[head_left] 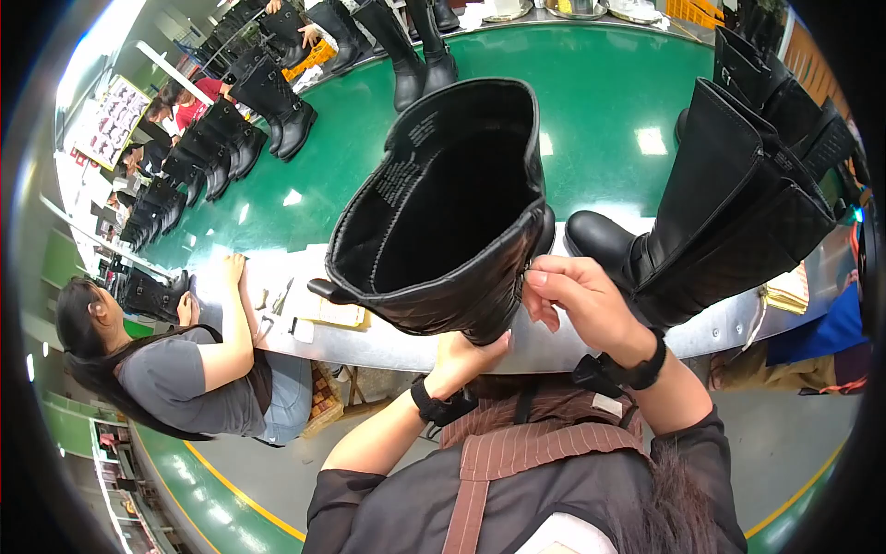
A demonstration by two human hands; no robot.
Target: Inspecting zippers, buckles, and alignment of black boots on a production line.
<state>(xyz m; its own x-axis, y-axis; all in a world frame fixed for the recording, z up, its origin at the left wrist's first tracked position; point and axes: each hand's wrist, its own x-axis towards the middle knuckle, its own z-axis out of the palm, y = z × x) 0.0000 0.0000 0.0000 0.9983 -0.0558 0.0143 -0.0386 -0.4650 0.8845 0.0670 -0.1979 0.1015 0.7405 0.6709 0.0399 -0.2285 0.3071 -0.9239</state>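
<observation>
A tall black boot [429, 309] is tilted in front of me, its wide top opening facing up toward my view. Pale lettering marks the dark lining inside. My left hand [468, 360] holds the boot from below, fingers partly hidden under the shaft. At the shaft's right side, my right hand [583, 300] pinches at a seam with thumb and forefinger closed. What small part sits between those fingertips is too small to make out. Just right of that hand, another tall black boot [711, 212] stands on the metal table edge [591, 355].
A green work surface [591, 120] stretches ahead, with more black boots [272, 102] in rows along its far side. On the left sits a co-worker [198, 369] with a boot. Nearby lie papers and small tools [318, 309]. At right is a yellow stack [787, 291].
</observation>
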